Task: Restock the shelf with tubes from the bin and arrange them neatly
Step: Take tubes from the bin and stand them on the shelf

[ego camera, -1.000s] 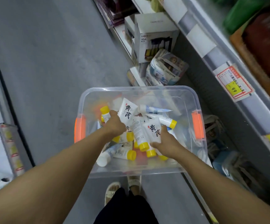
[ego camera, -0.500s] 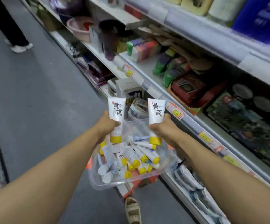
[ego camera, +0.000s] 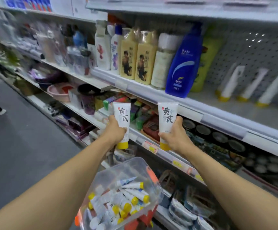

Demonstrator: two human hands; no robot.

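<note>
1. Left hand (ego camera: 114, 131): fingers wrapped round the lower body of a white squeeze tube with black brush lettering and a yellow cap (ego camera: 122, 125); tube upright, cap down, held in the air in front of the lower shelves

2. Right hand (ego camera: 174, 137): fingers and thumb curled round a second white tube with yellow cap (ego camera: 166, 122), same attitude, level with the first and a little apart from it

3. Clear plastic bin with orange handles (ego camera: 131, 165): below and between the forearms, holding a loose heap of white tubes with yellow caps (ego camera: 126, 200) lying at all angles

4. Grey metal shelf with perforated back panel (ego camera: 231, 105): upper right; carries a row of white tubes on yellow caps (ego camera: 244, 85) leaning back against the panel, blurred, beside a blue shampoo bottle (ego camera: 182, 63) and a green bottle (ego camera: 206, 60)

5. Step in hand, as judged: carrying both tubes up and rightward to that row

6. Handling advice: keep caps down and lettering forward; set each tube on its cap in line with the standing row; lean it on the panel as its neighbours lean; place one hand's tube at a time so neither topples the rest; let go only once the cap sits flat
</note>
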